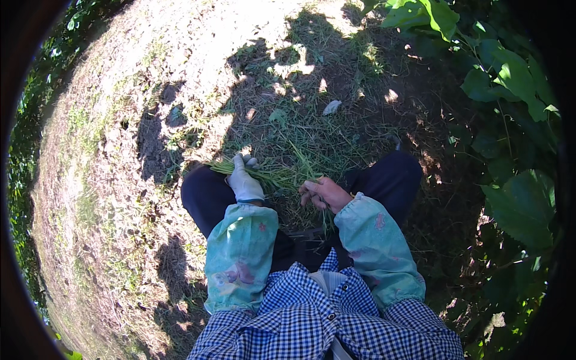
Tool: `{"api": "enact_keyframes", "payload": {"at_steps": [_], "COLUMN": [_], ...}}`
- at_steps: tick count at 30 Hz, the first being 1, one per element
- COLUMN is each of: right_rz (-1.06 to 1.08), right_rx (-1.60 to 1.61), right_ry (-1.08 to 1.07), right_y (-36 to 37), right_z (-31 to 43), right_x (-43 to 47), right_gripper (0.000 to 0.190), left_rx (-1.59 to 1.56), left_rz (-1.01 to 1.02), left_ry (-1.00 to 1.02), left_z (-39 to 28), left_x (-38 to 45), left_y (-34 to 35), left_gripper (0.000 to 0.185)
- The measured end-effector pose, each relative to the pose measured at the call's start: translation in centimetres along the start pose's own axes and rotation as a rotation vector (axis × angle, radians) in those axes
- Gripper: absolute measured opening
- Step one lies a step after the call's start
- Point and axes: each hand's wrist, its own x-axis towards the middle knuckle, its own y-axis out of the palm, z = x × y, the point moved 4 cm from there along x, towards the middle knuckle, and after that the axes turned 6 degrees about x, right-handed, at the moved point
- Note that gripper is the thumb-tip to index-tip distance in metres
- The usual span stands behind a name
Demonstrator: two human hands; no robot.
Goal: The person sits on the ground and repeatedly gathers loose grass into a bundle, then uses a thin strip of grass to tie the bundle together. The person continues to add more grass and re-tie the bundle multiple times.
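Observation:
My left hand, in a pale work glove, is closed around a bundle of long green grass stems. The stems stick out past the glove on the left and stretch right between my knees. At the bundle's right end is my bare right hand, its fingers curled on some of the grass blades. A few strands hang below that hand. Loose cut grass covers the shaded soil in front of both hands.
Leafy branches crowd the right side, with a large leaf close by. A pale crumpled scrap or leaf lies ahead on the ground. My bent knees flank the work area. Sunlit dry ground spreads to the left.

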Motion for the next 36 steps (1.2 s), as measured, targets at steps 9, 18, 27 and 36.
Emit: {"api": "enact_keyframes", "payload": {"at_steps": [9, 18, 27, 36], "right_rz": [-0.239, -0.456, -0.852, -0.305], "right_rx": [0.086, 0.153, -0.026, -0.111], "right_ry": [-0.265, -0.316, -0.355, -0.265], "right_y": [-2.5, -4.6, -7.2, -0.5], "right_z": [-0.1, -0.7, 0.6, 0.6], "right_x": [0.8, 1.0, 0.1, 1.2], "right_gripper": [0.022, 0.023, 0.019, 0.019], "left_rx": [0.014, 0.044, 0.245, 0.832], "left_rz": [0.047, 0.050, 0.090, 0.787], "left_ry": [0.014, -0.011, -0.018, 0.207], "left_z": [0.1, -0.2, -0.5, 4.1], "left_x": [0.0, -0.3, -1.6, -8.4], "left_y": [0.1, 0.3, 0.9, 4.5], "left_gripper": [0.015, 0.015, 0.019, 0.016]}}
